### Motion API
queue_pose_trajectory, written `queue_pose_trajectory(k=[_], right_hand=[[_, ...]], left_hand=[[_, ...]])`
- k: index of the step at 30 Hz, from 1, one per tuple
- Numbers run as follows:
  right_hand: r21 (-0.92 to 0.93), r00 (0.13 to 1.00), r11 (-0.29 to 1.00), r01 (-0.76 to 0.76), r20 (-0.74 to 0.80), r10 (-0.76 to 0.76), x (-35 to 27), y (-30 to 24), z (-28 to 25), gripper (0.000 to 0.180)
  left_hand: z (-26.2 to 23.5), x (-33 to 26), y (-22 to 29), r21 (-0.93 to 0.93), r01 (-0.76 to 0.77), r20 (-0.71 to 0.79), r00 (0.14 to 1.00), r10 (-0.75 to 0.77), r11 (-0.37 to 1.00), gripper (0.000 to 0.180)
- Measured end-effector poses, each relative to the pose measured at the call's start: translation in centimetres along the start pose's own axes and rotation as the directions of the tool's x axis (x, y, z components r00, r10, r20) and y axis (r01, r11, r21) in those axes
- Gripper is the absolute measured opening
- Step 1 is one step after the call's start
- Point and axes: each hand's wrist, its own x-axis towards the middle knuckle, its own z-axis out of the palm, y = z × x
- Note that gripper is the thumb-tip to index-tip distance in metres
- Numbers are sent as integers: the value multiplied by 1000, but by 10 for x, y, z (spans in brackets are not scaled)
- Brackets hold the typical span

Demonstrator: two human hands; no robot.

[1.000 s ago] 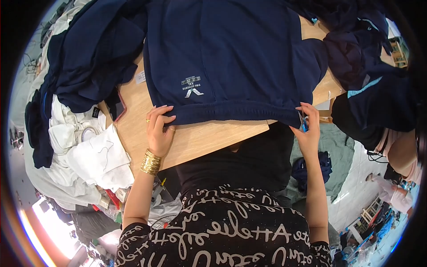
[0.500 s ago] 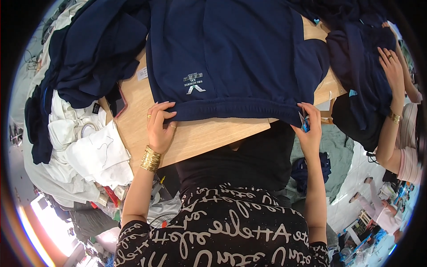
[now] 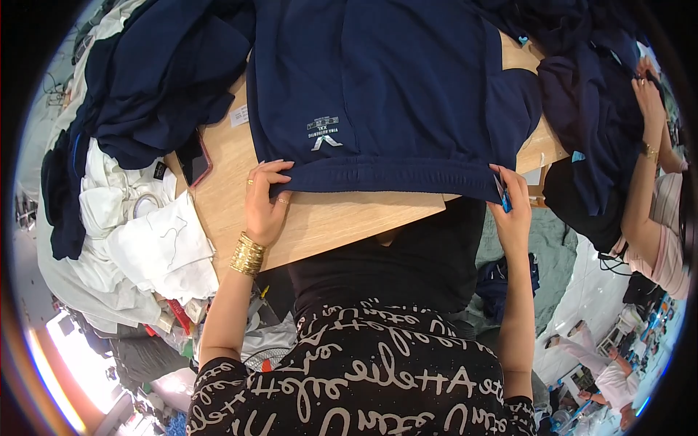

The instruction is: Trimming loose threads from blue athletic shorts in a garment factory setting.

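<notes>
In the head view, a navy blue garment (image 3: 385, 94) is seen spread flat across a pale wooden table (image 3: 327, 218), with its ribbed hem running along the near side and a small white printed mark set just above that hem toward the left. The left hand (image 3: 263, 205) is laid at the hem's left end; its fingers (image 3: 273, 173) are curled loosely onto the fabric edge, while the palm is rested on bare wood. The right hand (image 3: 513, 211) is placed at the hem's right corner, where the cloth hangs over the table edge; the corner is pinched between thumb and fingers (image 3: 502, 182), and a small blue object is held there as well. Piles of dark blue clothing (image 3: 153, 87) and white cloth (image 3: 145, 240) are heaped to the left. At the far right, another person's arm (image 3: 643, 182) is seen reaching into dark fabric.
</notes>
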Motion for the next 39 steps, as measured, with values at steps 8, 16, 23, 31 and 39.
queue_pose_trajectory(k=[8,16,23,31,39], right_hand=[[-42,1000,999,5,1,-5,0,1,-1,46],[288,965,931,-223,-67,252,7,-2,-21,32],[656,887,641,-399,100,450,30,-17,-32,6],[704,848,519,-485,232,477,32,-18,-42,11],[697,830,506,-508,241,503,30,-18,-42,10]], left_hand=[[0,1,0,-40,30,-7,1000,-30,999,29],[-22,23,23,-521,270,7,950,-312,809,7],[-45,51,21,-722,395,124,882,-455,569,12],[-52,55,37,-799,452,246,848,-470,397,13],[-52,55,41,-816,450,267,850,-454,363,12]])
